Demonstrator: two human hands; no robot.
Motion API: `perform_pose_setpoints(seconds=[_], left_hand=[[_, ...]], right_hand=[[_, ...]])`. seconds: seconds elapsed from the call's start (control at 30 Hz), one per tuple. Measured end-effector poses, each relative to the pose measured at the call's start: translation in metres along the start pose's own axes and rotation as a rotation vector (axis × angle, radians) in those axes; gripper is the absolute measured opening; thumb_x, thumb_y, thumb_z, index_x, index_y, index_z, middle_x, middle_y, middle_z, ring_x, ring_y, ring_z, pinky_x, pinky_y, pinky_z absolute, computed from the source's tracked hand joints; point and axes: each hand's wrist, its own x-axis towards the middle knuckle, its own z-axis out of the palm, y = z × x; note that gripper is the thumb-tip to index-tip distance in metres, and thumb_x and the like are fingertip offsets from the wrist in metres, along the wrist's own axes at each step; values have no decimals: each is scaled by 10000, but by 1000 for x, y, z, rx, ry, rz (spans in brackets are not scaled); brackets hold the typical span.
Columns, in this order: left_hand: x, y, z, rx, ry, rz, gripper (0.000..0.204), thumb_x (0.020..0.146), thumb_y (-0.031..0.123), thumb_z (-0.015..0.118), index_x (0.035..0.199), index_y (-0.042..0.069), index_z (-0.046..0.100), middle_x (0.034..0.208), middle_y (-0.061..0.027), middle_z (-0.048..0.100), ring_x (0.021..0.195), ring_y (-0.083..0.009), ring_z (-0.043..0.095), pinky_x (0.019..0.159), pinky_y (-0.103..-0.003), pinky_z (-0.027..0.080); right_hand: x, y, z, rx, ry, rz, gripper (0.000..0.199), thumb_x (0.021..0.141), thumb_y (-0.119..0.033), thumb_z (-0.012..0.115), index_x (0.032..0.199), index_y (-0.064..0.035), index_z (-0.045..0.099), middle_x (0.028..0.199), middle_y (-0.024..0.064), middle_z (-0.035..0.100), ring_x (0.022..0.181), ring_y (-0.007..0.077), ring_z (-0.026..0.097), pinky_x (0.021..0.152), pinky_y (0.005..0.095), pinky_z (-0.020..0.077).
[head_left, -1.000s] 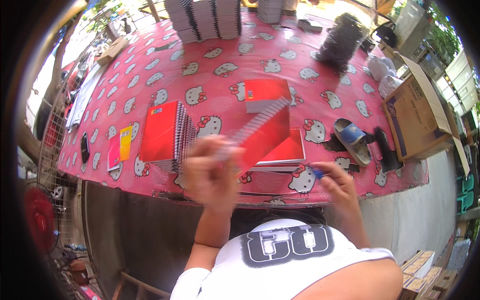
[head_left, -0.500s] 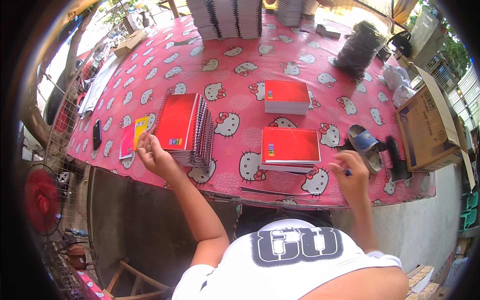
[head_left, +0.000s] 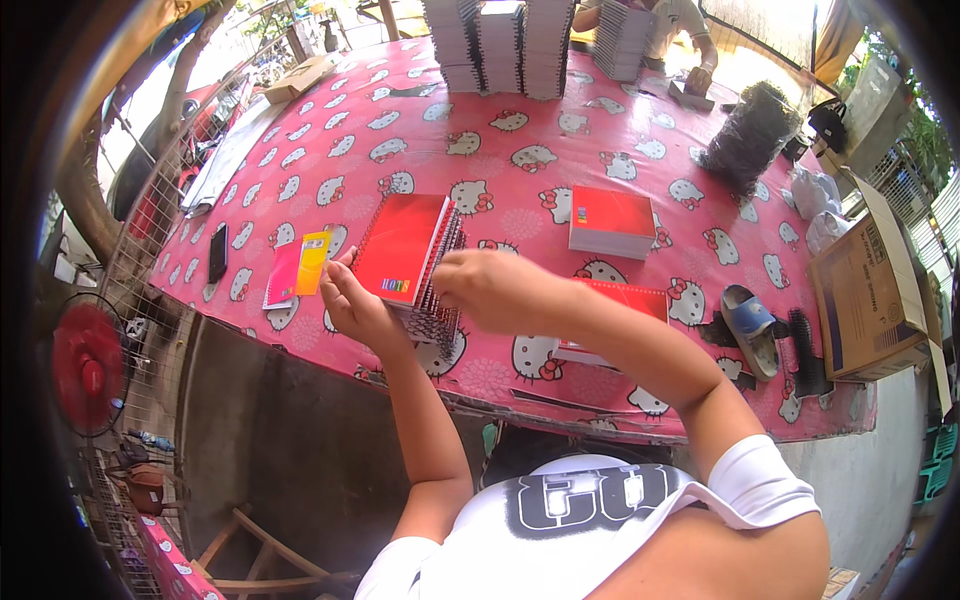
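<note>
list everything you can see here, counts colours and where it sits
table: 1, pink cloth with white cat print, fills the middle
spiral notebook stack: 1, red covers, near edge between the hands
closed red stack: 1, right of centre
flat red stack: 1, near edge, partly behind the right forearm
tall notebook piles: several, grey-white edges, far end
pink and yellow card: 1, left of the spiral stack
phone: 1, black, left edge
black bundle: 1, far right
sandal: 1, blue, right edge
cardboard box: 1, brown, off the table at right
fan: 1, red, lower left
left hand: at the spiral stack's near left corner
right hand: at its right side
</note>
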Motion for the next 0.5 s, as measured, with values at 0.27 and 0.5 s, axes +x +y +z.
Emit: perform_pose_setpoints(seconds=[0.27,0.5], left_hand=[[9,-2,-27,51,-91,92,205,922,60,608,1099,-34,568,1144,-161,635,993,-172,603,913,-301,475],[-40,92,-14,-385,-256,274,308,916,23,543,1208,-59,488,1188,-252,597,1127,-350,588,1024,-461,436]], right_hand=[[-105,-23,-39,-366,0,84,190,787,-91,659,976,-72,648,1043,134,565,952,294,587,751,406,518],[-130,-10,-20,-401,-195,349,291,753,-104,721,1042,-97,694,1092,109,586,993,289,599,796,420,513]])
